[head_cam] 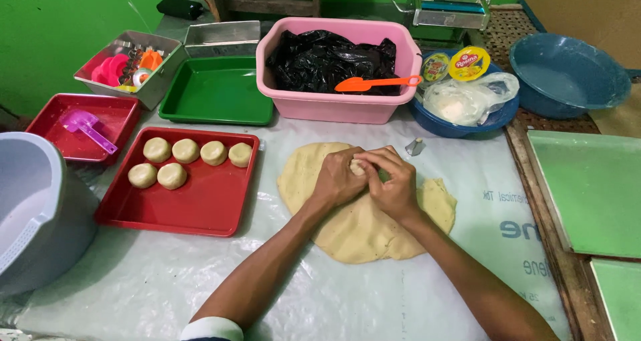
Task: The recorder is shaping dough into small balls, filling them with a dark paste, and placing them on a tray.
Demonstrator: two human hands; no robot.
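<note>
A flat sheet of pale dough [364,231] lies on the white plastic-covered table. Above its far part, my left hand [337,181] and my right hand [390,181] meet, fingers curled together around a small lump of dough [358,168] that peeks out between them. To the left a red tray [200,207] holds several round dough pieces [172,175] in two rows.
Behind are a pink tub [334,104] lined with black plastic with an orange spatula [374,83] on it, a green tray [217,90], a small red tray [73,124] with a purple scoop, a metal tin of cutters [130,67], blue bowls [567,74], and a grey bucket [37,207] at left.
</note>
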